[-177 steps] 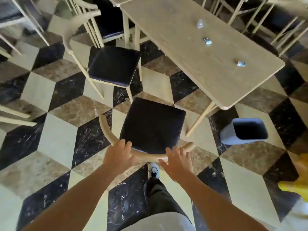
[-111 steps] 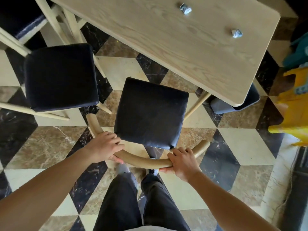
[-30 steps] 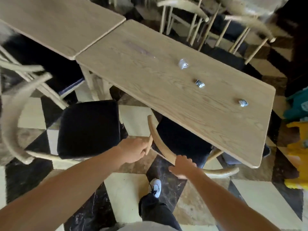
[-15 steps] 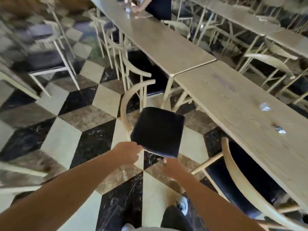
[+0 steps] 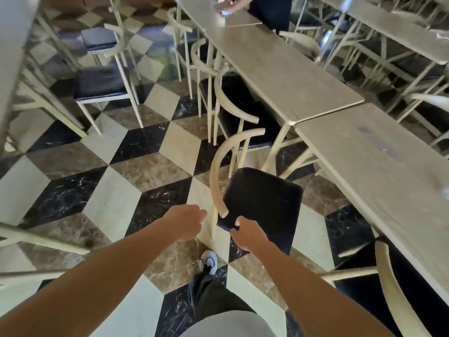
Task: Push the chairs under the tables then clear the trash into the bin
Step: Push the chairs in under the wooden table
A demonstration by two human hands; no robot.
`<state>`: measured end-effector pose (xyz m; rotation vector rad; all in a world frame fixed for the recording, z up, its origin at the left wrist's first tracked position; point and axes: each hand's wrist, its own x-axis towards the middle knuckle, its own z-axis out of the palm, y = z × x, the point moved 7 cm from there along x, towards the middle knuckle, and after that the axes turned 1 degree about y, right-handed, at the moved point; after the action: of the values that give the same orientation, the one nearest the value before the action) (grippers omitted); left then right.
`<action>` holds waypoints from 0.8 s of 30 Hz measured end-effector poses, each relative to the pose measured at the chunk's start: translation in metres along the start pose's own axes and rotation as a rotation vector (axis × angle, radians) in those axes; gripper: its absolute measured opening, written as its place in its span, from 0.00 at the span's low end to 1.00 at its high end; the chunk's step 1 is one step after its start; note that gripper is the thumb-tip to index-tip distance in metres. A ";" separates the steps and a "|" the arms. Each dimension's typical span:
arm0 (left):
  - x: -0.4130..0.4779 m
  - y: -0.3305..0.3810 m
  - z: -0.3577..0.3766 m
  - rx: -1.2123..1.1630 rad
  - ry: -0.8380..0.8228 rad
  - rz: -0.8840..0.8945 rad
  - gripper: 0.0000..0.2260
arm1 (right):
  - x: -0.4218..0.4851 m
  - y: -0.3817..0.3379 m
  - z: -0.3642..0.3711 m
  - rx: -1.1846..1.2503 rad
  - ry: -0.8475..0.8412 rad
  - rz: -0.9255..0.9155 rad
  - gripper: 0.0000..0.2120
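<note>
Head view: looking down at a chair (image 5: 262,205) standing clear of the long worktop (image 5: 379,171), dark seat turned askew, curved backrest rail (image 5: 218,171) arcing on its left side. Right hand (image 5: 247,235) closed on the near corner of the seat, thumb on top. Left hand (image 5: 185,223) loosely curled just beside the near tip of the rail, holding nothing, not touching as far as visible. At lower right, a second chair (image 5: 393,297) sitting with its seat already under the worktop, only the back rail sticking out. Further along the same row, more chairs (image 5: 233,103) tucked close against a second worktop (image 5: 279,69). Across the aisle, other chairs (image 5: 102,81) pulled out and facing assorted ways.

Judged progress: early. One chair by this worktop pushed in, this one about to be squared up and slid under, several across the aisle left to do. Trash not yet cleared: a pale scrap (image 5: 443,192) lying at the right edge of the near worktop, blurred. No bin visible. Another person's hand (image 5: 224,7) at the far end, busy with something unclear.
</note>
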<state>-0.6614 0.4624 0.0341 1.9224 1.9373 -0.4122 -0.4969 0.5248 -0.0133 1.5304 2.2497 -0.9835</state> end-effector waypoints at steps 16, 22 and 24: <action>0.203 -0.045 -0.085 0.159 -0.048 0.333 0.10 | 0.163 -0.016 -0.042 0.337 -0.091 0.164 0.21; 0.253 -0.028 -0.082 0.366 -0.150 0.535 0.08 | 0.182 -0.014 -0.031 0.477 -0.102 0.247 0.22; 0.266 -0.022 -0.079 0.442 -0.193 0.582 0.09 | 0.187 -0.017 -0.023 0.477 -0.131 0.258 0.23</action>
<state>-0.6864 0.7338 -0.0201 2.4874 1.1493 -0.8556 -0.5862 0.6724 -0.0916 1.8162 1.7480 -1.5596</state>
